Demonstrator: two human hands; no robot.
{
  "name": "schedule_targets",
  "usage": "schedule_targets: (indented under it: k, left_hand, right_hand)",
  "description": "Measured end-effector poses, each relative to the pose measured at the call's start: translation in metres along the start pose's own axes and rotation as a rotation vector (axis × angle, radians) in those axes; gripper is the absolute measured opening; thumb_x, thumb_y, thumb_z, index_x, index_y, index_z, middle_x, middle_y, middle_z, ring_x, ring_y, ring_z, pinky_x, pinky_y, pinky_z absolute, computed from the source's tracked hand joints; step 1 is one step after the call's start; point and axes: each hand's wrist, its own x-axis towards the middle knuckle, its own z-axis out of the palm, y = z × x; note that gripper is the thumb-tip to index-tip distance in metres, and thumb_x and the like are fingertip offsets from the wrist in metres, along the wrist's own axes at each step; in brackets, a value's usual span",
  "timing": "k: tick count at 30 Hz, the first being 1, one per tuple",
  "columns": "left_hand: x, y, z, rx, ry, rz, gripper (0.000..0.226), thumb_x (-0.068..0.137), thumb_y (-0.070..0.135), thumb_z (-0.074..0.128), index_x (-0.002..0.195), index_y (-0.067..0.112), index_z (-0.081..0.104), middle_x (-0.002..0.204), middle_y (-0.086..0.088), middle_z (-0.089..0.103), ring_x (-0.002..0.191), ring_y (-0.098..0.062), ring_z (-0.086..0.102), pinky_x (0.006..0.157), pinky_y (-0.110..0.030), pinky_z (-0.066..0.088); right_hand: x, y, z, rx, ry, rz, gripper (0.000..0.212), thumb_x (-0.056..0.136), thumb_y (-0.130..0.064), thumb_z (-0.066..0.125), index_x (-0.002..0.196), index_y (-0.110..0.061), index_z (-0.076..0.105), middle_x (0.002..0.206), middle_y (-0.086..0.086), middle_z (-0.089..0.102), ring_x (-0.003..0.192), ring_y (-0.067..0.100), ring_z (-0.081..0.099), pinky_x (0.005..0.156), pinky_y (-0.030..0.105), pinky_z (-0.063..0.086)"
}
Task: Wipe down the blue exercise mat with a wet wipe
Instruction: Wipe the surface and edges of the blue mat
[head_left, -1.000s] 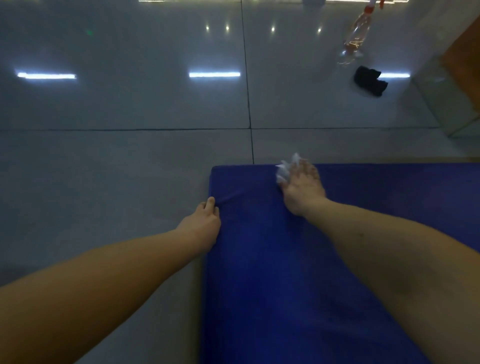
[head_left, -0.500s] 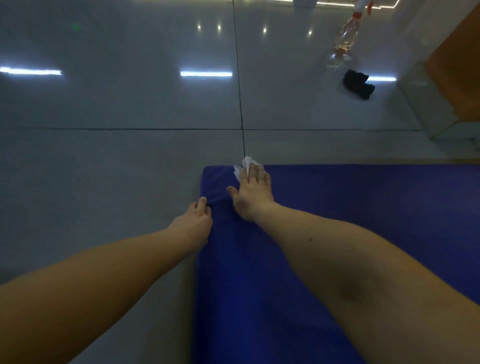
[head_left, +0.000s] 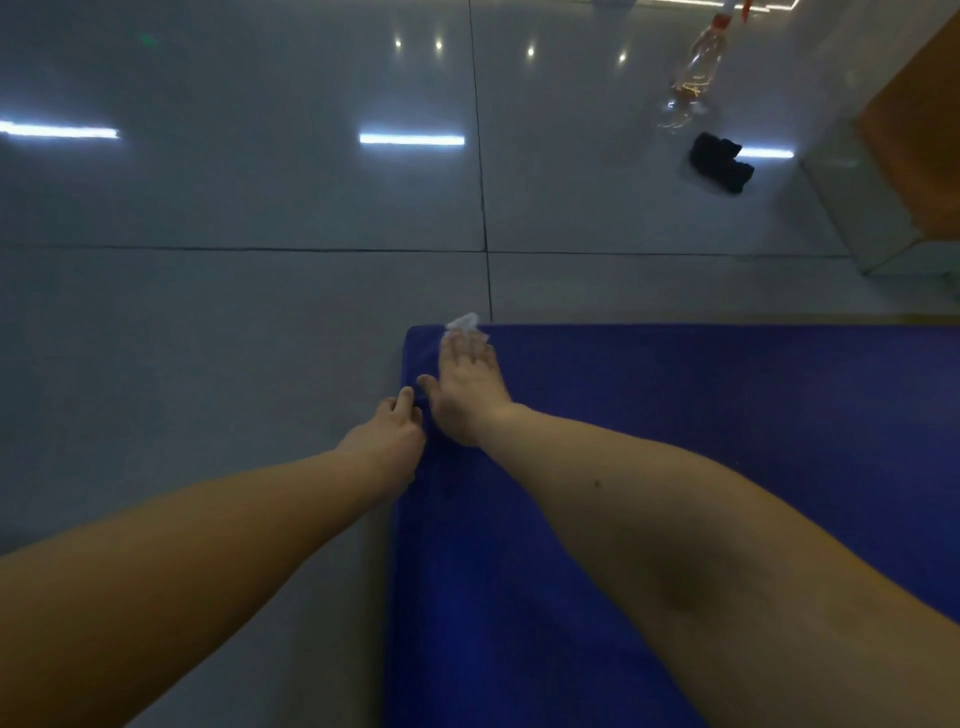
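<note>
floor (head_left: 234, 322) unchanged | right hand (head_left: 467, 387) + wipe (head_left: 464, 322) slid left, at mat (head_left: 701, 426) corner

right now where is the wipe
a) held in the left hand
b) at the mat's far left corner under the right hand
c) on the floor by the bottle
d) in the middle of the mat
B: the white wet wipe pokes out from under the flat fingers of the right hand at the far left corner of the blue mat, while the left hand grips the mat's left edge.
</note>
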Motion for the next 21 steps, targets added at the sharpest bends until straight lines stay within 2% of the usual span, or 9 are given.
schedule_targets:
  k: [4,10,14,18,21]
  left_hand:
    - [0.001,0.000,-0.001,0.009,0.005,0.012,0.084,0.096,0.026,0.064,0.158,0.003,0.012,0.163,-0.019,-0.006,0.148,-0.031,0.016,0.117,-0.038,0.035]
    - [0.002,-0.001,0.000,0.020,0.006,0.000,0.082,0.096,0.029,0.062,0.155,-0.001,0.014,0.161,-0.020,-0.005,0.145,-0.032,0.021,0.115,-0.039,0.038]
    - [0.003,0.000,0.000,0.010,-0.002,0.001,0.078,0.098,0.026,0.060,0.154,-0.001,0.014,0.161,-0.019,-0.005,0.144,-0.032,0.022,0.112,-0.039,0.042]
    - [0.003,-0.001,0.001,0.021,-0.001,0.005,0.080,0.098,0.028,0.061,0.155,-0.002,0.014,0.161,-0.020,-0.005,0.144,-0.032,0.022,0.112,-0.040,0.042]
    - [0.004,0.000,0.001,0.016,-0.006,0.003,0.079,0.098,0.026,0.060,0.155,-0.002,0.014,0.161,-0.021,-0.006,0.145,-0.033,0.021,0.114,-0.040,0.040]
  right_hand:
    - [0.002,-0.001,-0.003,-0.084,-0.031,-0.117,0.070,0.109,-0.043,0.020,0.159,-0.004,-0.011,0.167,0.012,-0.019,0.153,0.028,-0.019,0.126,0.042,-0.009]
    - [-0.006,0.038,-0.016,-0.174,0.022,-0.046,0.070,0.108,-0.045,0.020,0.159,-0.007,-0.011,0.167,0.008,-0.019,0.154,0.022,-0.018,0.126,0.041,-0.008]
    - [-0.013,0.104,-0.036,-0.166,0.072,0.172,0.073,0.108,-0.043,0.024,0.159,-0.005,-0.011,0.167,0.010,-0.017,0.155,0.025,-0.014,0.126,0.041,-0.006]
    - [-0.030,0.167,-0.053,-0.194,0.065,0.571,0.071,0.107,-0.039,0.025,0.158,0.002,-0.004,0.167,0.020,-0.008,0.155,0.034,-0.010,0.126,0.046,-0.003]
    - [-0.036,0.167,-0.051,-0.087,0.091,0.652,0.069,0.106,-0.033,0.024,0.158,0.004,-0.005,0.167,0.020,-0.008,0.155,0.033,-0.011,0.126,0.046,-0.003]
